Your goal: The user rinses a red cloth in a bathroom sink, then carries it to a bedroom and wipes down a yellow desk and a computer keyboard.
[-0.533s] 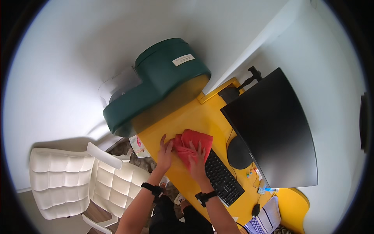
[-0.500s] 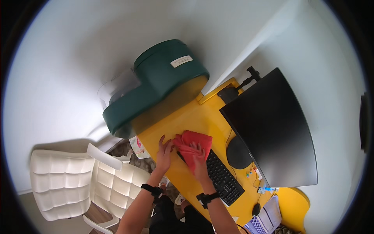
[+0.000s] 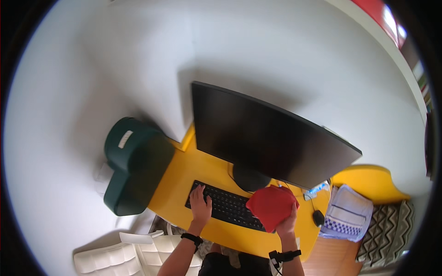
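Note:
My right hand (image 3: 287, 221) grips a red cloth (image 3: 272, 207) by its right side. The cloth is bunched and bulges over the right end of the black keyboard (image 3: 230, 207), close to the monitor's foot. On the keyboard's left end lies my left hand (image 3: 200, 208), its fingers apart and nothing held in it. Part of my right hand's fingers is hidden behind the cloth. Each wrist wears a black band.
A large black monitor (image 3: 271, 138) stands behind the keyboard on the yellow desk (image 3: 177, 195). To the left is a dark green machine (image 3: 140, 161). A black mouse (image 3: 318, 218), a folded lilac towel (image 3: 347, 214) and cables lie right; a white chair (image 3: 110, 255) is front left.
The view has turned to the right. My right hand has carried the cloth from the keyboard's left end to its right end. My left hand, formerly beside the cloth, now rests on the keys.

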